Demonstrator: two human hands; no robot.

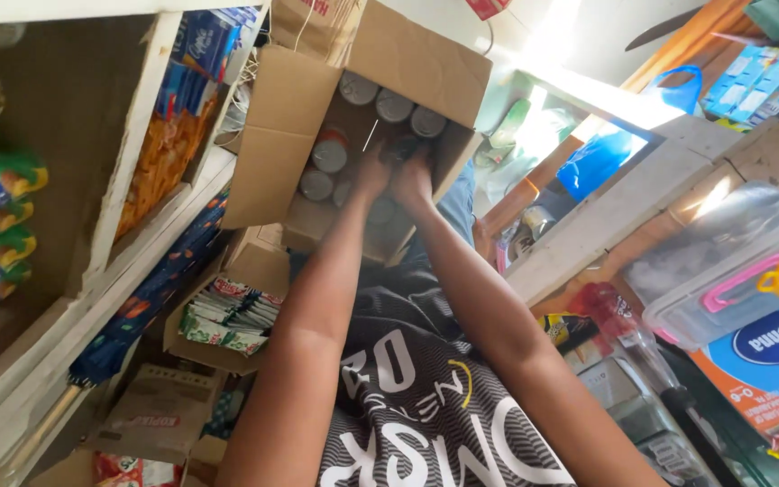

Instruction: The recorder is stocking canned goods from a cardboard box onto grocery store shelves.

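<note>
Left hand (373, 173): I have it down inside the cardboard box (286, 135), grip curled around a can; I cannot tell how tightly.
Right hand (414, 176): beside the left, grip closed over a dark can (397, 149).
Cans (394, 105): silver-topped, upright in rows inside the box.
Around: open flaps crowd my wrists; shelf (151, 248) at left, packets (227, 316) below, clear plastic tub (732, 271) at right.
</note>
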